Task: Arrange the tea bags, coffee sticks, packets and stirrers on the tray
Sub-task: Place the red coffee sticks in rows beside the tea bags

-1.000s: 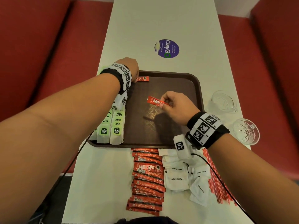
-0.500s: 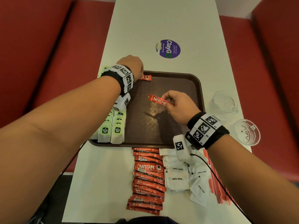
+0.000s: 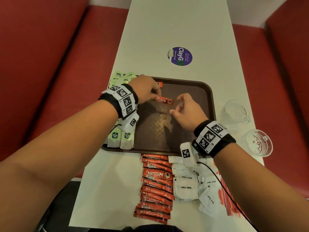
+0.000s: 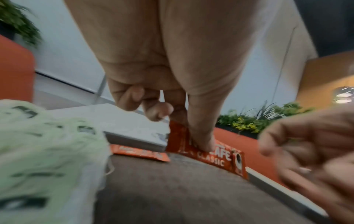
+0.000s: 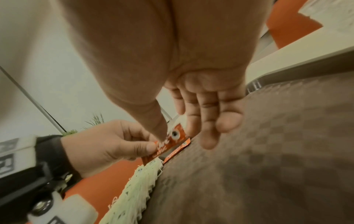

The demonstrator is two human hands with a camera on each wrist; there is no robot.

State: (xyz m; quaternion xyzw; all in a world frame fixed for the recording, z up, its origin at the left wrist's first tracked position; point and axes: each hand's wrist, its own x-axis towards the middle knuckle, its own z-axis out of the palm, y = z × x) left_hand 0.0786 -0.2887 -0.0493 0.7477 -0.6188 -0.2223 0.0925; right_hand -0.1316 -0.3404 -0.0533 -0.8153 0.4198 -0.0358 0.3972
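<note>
My left hand [image 3: 158, 97] pinches one end of a red Nescafe coffee stick [image 3: 165, 100] just above the brown tray [image 3: 150, 139]; in the left wrist view the thumb [image 4: 201, 141] presses on the coffee stick [image 4: 214, 157]. Just right of the stick's other end hovers my right hand [image 3: 177, 106], fingers relaxed and holding nothing. A second coffee stick [image 3: 159, 84] lies at the tray's far edge. Green-tagged tea bags [image 3: 120, 138] line the tray's left side, partly hidden by my left wrist.
In front of the tray lie a stack of coffee sticks [image 3: 157, 186], white sugar packets [image 3: 187, 181] and red stirrers [image 3: 229, 206]. Two glass bowls [image 3: 235, 111] [image 3: 258, 144] stand right of the tray. A purple sticker [image 3: 180, 56] marks the far table.
The right hand carried the stick leftward over the tray. The left hand came back from the far-left corner and took hold of it, and the right hand let go.
</note>
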